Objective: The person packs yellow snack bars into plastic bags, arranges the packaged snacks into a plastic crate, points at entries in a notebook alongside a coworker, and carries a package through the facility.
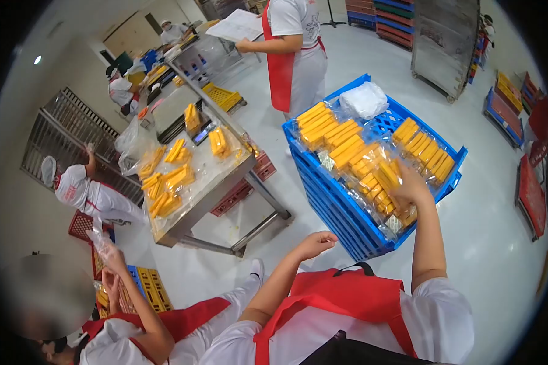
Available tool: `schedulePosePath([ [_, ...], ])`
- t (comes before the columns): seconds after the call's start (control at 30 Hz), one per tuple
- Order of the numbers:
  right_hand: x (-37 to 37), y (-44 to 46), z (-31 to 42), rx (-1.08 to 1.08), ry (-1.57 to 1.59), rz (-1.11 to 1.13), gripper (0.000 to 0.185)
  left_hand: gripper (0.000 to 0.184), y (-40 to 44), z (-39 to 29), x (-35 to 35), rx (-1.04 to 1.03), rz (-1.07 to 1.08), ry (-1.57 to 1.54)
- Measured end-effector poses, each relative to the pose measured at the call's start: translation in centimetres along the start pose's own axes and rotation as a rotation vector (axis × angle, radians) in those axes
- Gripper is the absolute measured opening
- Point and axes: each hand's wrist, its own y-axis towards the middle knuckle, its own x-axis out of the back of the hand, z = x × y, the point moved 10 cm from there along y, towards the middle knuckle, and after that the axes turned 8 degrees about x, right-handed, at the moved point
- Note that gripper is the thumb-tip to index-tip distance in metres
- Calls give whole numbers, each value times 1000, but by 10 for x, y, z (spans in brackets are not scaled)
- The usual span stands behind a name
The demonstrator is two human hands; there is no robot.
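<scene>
While a co-worker's hands are raised well left of the blue crate, a table stands nearer to that crate, bearing clear-wrapped packets of yellow sticks. Just left of the crate's near end, the person's left hand hangs loosely curled with nothing in it. Inside the crate, packed rows of the same sticks lie beside a white bundle at the far side. Towards the crate's near right, the right hand reaches onto one yellow packet; its fingertips are partly hidden, so I cannot tell whether they pinch it. That packet looks light, its wrap probably slippery and its sticks perhaps breakable, so a broad, gentle hold around the middle seems safest.
</scene>
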Motion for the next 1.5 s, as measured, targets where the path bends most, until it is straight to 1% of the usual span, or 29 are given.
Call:
schedulePosePath([
  [0.07, -4, 0, -9, -31, 14, 3, 94, 18, -14, 14, -7, 44, -23, 44],
  [0.13, 11, -4, 0, 61, 77, -140, 92, 18, -24, 20, -3, 37, -13, 87],
  [0.2, 29, -19, 15, 79, 167, -227, 90, 18, -41, -15, 14, -72, -29, 40],
  [0.23, 26, -18, 13, 36, 166, -236, 90, 22, -43, -28, 26, -67, -39, 113],
  [0.3, 31, -21, 31, 234, 260, -438, 86, 26, -52, -45, 30, -63, -29, 166],
  [0.33, 35, -24, 50, 235, 243, -447, 86, 32, -58, -66, 37, -110, -51, 44],
  [0.37, 35, -27, 76, 268, 344, -452, 86, 40, -65, -86, 45, -156, -86, -80],
  [0.4, 31, -32, 104, 308, 452, -443, 86, 40, -73, -102, 44, -169, -104, -89],
  [0.47, 22, -45, 171, 400, 451, -344, 85, 53, -93, -133, 56, -368, -206, -483],
  [0.5, 9, -51, 203, 462, 451, -258, 84, 62, -94, -131, 60, -453, -140, -596],
  [0.53, -2, -60, 232, 593, 432, -258, 84, 71, -92, -127, 68, -545, -68, -695],
  [0.57, -13, -67, 257, 718, 412, -272, 85, 67, -90, -113, 78, -582, -62, -774],
  [0.6, -34, -65, 270, 739, 388, -195, 85, 62, -100, -117, 80, -621, -27, -836],
  [0.67, -59, -67, 290, 751, 442, -70, 84, 57, -108, -95, 89, -591, 26, -949],
  [0.8, -68, -71, 310, 908, 616, 28, 77, 64, -140, -75, 108, -597, -13, -1019],
  [0.87, -72, -54, 288, 715, 750, 9, 68, 69, -159, -61, 132, -663, -93, -1055],
  [0.9, -69, -50, 282, 675, 744, -30, 59, 66, -175, -70, 137, -701, -75, -1058],
  [0.93, -73, -44, 269, 626, 709, -115, 39, 66, -185, -63, 142, -682, -74, -1051],
  [1.0, -139, -27, 236, 323, 1140, 200, 23, 74, -207, -50, 161, -726, -203, -1011],
  [1.03, -158, -31, 225, 117, 1275, 210, 25, 75, -215, -56, 163, -762, -210, -979],
  [1.07, -188, -36, 220, 44, 1368, 327, 21, 75, -218, -58, 163, -754, -201, -978],
  [1.13, -217, -63, 236, -116, 1419, 466, 32, 72, -222, -62, 156, -781, -129, -944],
  [1.17, -234, -77, 253, -171, 1547, 645, 40, 72, -221, -55, 156, -783, -132, -953],
  [1.23, -256, -100, 284, -221, 1737, 939, 60, 75, -209, -49, 141, -722, -81, -781],
  [1.27, -258, -102, 287, -219, 1729, 937, 60, 75, -209, -46, 139, -731, -79, -784],
  [1.33, -251, -119, 308, -247, 1845, 1103, 65, 78, -210, -44, 127, -700, -65, -745],
  [1.4, -256, -122, 308, -199, 1828, 1151, 69, 79, -219, -49, 124, -692, -72, -755],
  [1.47, -253, -132, 317, -142, 1918, 1289, 69, 81, -225, -55, 124, -687, -69, -757],
  [1.5, -260, -133, 314, -186, 1886, 1263, 68, 82, -228, -57, 124, -698, -48, -784],
])
